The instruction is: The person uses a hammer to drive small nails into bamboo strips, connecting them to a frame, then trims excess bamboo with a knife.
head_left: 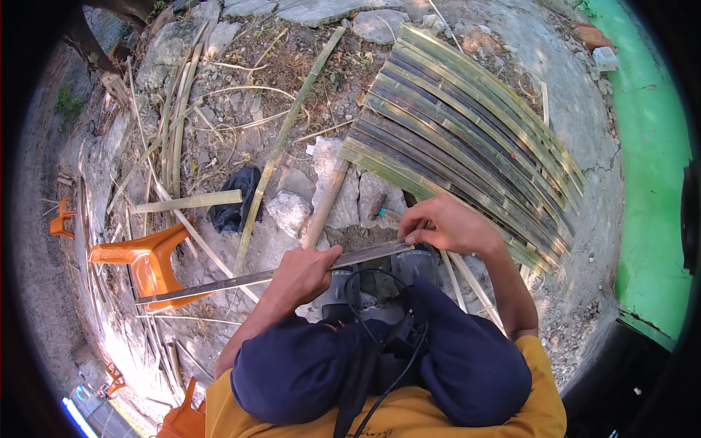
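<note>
A long, narrow, dark bamboo strip (pixel 365 253) lies across in front of my knees, its left end reaching over the orange stool. My left hand (pixel 303 274) is closed around it left of the middle. At the strip's right end my right hand (pixel 456 228) pinches it between thumb and fingers. Whether the right fingers also hold something small, I cannot tell. Just beyond my right hand lies a panel of split bamboo slats (pixel 438 124), set side by side in green and dark brown. A wooden pole (pixel 328 201) runs from near my left hand to the panel's left corner.
An orange plastic stool (pixel 153 266) is at the left. What looks like a hammer (pixel 377 206) lies on the stones ahead. Loose bamboo strips (pixel 179 124) and a black plastic bag (pixel 237 198) lie on the rocky ground. A green wall (pixel 650 168) bounds the right side.
</note>
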Demonstrator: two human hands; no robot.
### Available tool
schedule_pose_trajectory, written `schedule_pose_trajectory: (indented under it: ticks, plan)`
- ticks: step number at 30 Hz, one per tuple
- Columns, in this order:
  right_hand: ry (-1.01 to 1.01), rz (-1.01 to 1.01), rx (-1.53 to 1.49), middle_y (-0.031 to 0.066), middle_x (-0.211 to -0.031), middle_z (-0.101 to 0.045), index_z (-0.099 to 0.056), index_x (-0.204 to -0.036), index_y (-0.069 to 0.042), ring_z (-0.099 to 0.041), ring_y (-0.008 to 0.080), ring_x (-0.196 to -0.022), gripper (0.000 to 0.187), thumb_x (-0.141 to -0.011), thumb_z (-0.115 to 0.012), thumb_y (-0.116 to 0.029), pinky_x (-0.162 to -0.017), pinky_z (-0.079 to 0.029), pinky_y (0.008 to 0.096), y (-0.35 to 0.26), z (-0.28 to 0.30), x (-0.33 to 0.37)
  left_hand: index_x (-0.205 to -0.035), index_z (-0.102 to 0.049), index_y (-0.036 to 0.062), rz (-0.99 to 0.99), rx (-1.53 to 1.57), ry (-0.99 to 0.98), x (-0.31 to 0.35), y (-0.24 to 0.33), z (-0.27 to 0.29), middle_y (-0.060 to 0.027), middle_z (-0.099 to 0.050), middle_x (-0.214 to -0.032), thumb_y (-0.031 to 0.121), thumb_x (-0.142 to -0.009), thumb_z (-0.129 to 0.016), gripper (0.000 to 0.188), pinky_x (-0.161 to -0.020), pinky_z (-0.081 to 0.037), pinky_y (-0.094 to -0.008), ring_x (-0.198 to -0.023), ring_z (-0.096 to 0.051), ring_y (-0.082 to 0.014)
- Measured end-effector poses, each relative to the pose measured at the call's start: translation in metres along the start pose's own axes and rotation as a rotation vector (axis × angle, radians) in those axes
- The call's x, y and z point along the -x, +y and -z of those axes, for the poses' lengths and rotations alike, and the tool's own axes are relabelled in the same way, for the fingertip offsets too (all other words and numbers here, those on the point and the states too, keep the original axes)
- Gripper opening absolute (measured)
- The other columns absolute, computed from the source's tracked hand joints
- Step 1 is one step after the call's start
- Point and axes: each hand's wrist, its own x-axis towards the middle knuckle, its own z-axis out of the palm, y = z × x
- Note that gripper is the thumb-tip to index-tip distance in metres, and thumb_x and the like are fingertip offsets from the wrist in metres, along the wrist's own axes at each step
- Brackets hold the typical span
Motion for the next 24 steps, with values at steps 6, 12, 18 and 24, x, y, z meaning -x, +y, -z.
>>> schedule_pose_trajectory:
  ticks: [6, 12, 18, 24]
  plan:
    - [0.071, -0.092, -0.576, 0.0123, -0.114, -0.071, -0.063, -0.124, -0.001, -0.069, 0.0179, -0.099, 0.029, -0.096, -0.068, -0.003, -0.088, -0.057, 0.0331, 0.052, -0.014, -0.001, -0.104, -0.059, 0.0091, 0.035, 0.103, 0.031, -0.003, 0.004, 0.007, -0.0255, -0.063, -0.073, 0.009, -0.083, -0.054, 0.022, -0.068, -0.046, -0.0604, -0.076, -0.062, -0.0499]
    - [0.151, -0.092, -0.773, 0.0135, -0.117, -0.070, -0.055, -0.132, 0.002, -0.068, 0.0176, -0.109, 0.048, -0.092, -0.077, -0.012, -0.093, -0.055, 0.0310, 0.057, -0.060, 0.002, -0.103, -0.057, 0.0070, 0.050, 0.209, 0.041, -0.001, 0.000, 0.007, -0.0276, -0.060, -0.073, 0.008, -0.084, -0.052, 0.020, -0.070, -0.042, -0.0614, -0.078, -0.059, -0.0515]
    - [0.375, -0.103, -0.527, 0.0103, -0.107, -0.074, -0.063, -0.123, 0.002, -0.073, 0.0142, -0.093, 0.038, -0.090, -0.078, -0.010, -0.082, -0.058, 0.0299, 0.046, -0.075, -0.003, -0.103, -0.057, 0.0056, 0.014, 0.230, 0.045, -0.004, 0.001, 0.009, -0.0277, -0.060, -0.074, 0.005, -0.082, -0.051, 0.022, -0.071, -0.043, -0.0603, -0.079, -0.059, -0.0516]
    - [0.520, -0.078, -0.370, 0.0120, -0.103, -0.072, -0.068, -0.120, 0.000, -0.074, 0.0156, -0.089, 0.037, -0.085, -0.079, -0.006, -0.078, -0.060, 0.0290, 0.031, -0.076, -0.003, -0.103, -0.056, 0.0025, -0.047, 0.349, -0.027, -0.006, -0.003, 0.004, -0.0273, -0.063, -0.081, 0.004, -0.082, -0.049, 0.022, -0.074, -0.046, -0.0568, -0.085, -0.061, -0.0504]
